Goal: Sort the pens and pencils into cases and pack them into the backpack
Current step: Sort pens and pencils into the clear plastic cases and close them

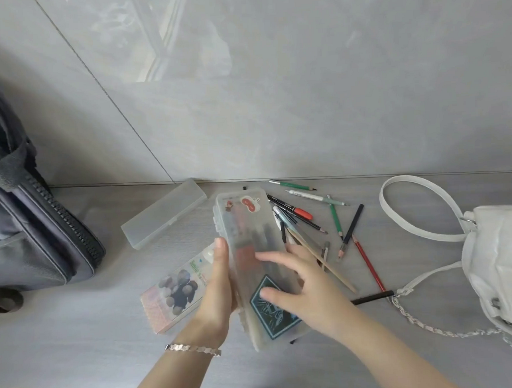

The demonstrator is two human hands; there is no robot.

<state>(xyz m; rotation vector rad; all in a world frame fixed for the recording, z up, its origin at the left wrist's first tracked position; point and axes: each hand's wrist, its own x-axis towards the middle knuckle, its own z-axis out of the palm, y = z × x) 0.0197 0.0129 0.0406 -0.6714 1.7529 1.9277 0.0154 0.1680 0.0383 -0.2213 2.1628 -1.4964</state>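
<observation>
A frosted plastic pencil case point(244, 224) with stickers and pens inside is lifted above the grey table. My left hand point(216, 285) grips its left edge. My right hand point(301, 283) rests on its lid with fingers spread. A second frosted case point(164, 218) lies shut behind it to the left. A printed flat case point(172, 296) lies under my left hand. Several loose pens and pencils point(336, 219) are scattered to the right of the held case. The grey backpack point(22, 224) stands at the far left.
A white handbag point(501, 258) with a strap and chain sits at the right edge of the table point(78, 336). A grey tiled wall rises just behind the table. A bracelet is on my left wrist.
</observation>
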